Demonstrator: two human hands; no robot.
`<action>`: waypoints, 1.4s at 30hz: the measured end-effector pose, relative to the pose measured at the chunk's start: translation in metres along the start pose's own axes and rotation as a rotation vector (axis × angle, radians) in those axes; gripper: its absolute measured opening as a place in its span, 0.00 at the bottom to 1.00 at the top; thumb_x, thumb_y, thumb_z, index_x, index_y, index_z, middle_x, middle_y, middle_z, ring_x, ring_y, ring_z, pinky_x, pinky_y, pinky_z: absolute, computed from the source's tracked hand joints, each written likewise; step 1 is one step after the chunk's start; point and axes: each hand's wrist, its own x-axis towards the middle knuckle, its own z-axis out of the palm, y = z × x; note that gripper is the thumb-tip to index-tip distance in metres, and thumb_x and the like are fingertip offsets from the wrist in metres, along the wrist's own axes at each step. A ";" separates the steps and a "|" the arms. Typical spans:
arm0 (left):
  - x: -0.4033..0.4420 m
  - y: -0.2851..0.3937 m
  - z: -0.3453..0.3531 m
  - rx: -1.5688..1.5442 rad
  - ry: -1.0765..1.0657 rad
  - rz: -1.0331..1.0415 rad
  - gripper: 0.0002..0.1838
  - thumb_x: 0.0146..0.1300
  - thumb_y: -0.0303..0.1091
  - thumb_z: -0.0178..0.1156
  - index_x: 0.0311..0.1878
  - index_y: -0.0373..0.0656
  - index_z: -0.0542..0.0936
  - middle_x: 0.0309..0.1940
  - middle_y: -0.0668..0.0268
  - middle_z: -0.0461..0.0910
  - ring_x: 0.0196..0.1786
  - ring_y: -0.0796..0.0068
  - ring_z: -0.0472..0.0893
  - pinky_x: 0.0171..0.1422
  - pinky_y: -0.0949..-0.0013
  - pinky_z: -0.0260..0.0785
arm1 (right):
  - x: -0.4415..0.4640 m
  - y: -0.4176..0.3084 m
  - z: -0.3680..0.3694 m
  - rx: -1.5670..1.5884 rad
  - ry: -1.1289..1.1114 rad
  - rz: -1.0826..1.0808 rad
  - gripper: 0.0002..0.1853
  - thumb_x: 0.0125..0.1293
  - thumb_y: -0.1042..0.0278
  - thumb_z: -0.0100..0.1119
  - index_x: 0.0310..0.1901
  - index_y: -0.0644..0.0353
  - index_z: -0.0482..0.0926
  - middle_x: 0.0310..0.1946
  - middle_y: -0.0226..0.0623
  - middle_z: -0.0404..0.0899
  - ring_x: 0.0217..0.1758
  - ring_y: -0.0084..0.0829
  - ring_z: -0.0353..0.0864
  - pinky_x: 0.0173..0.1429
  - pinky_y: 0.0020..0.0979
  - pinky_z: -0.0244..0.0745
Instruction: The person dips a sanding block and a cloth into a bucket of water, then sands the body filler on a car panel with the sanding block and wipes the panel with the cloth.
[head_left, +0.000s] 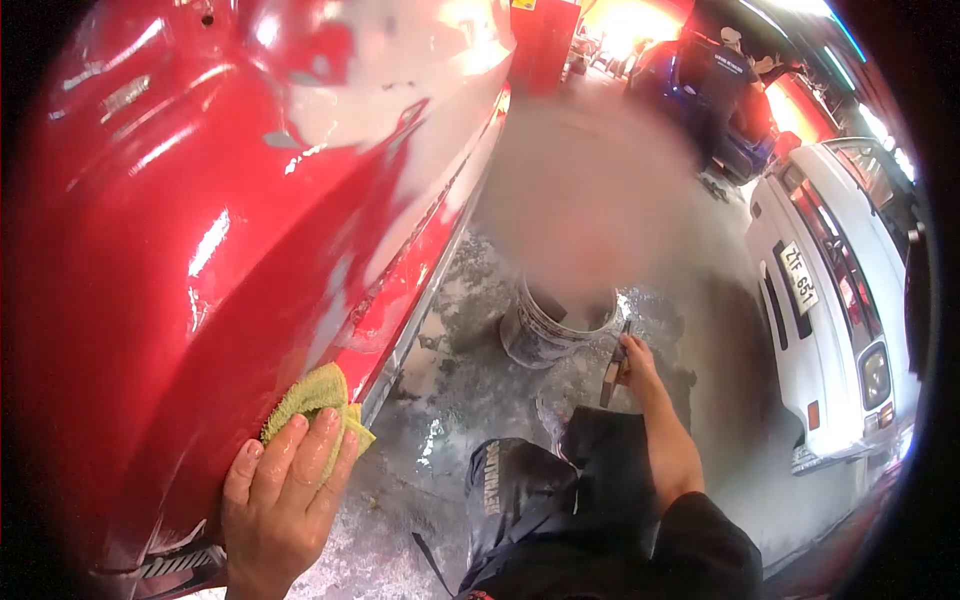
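Note:
My left hand (285,490) presses a folded yellow-green cloth (312,392) against the lower side of a red car body panel (190,330). The fingers look wet and lie over the cloth. Pale grey and whitish patches show through the red paint higher up the panel. My right hand (637,365) is closed around a narrow, flat block (611,378), held away from the car. Just beyond that hand stands a dirty white bucket (535,335) with something dark at its mouth. A blurred patch covers part of the view above the bucket.
The concrete floor (440,400) is wet and blotched. To the right stands a white vehicle (810,370) with a number plate (799,277). Farther back, a person in a dark shirt (727,85) is beside a dark blue car (745,150).

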 end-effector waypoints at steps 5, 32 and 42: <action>0.004 0.004 -0.007 -0.007 -0.054 -0.033 0.17 0.68 0.35 0.62 0.58 0.57 0.87 0.64 0.72 0.81 0.68 0.68 0.77 0.81 0.53 0.51 | 0.026 0.025 0.000 -0.330 0.052 -0.231 0.36 0.67 0.54 0.71 0.73 0.57 0.70 0.57 0.42 0.82 0.54 0.34 0.82 0.58 0.37 0.78; -0.002 0.015 -0.014 -0.302 -0.110 -0.323 0.21 0.73 0.37 0.57 0.67 0.62 0.82 0.73 0.81 0.74 0.74 0.76 0.72 0.86 0.58 0.46 | 0.019 0.017 0.018 0.060 -0.099 0.120 0.31 0.69 0.34 0.61 0.66 0.41 0.68 0.51 0.42 0.79 0.48 0.46 0.84 0.45 0.57 0.83; -0.007 -0.008 -0.001 0.006 0.036 0.100 0.15 0.68 0.41 0.64 0.56 0.59 0.88 0.62 0.73 0.84 0.65 0.70 0.80 0.83 0.54 0.51 | -0.002 0.022 0.037 -1.035 0.117 -0.721 0.38 0.64 0.46 0.71 0.72 0.52 0.71 0.57 0.54 0.84 0.58 0.53 0.85 0.60 0.46 0.79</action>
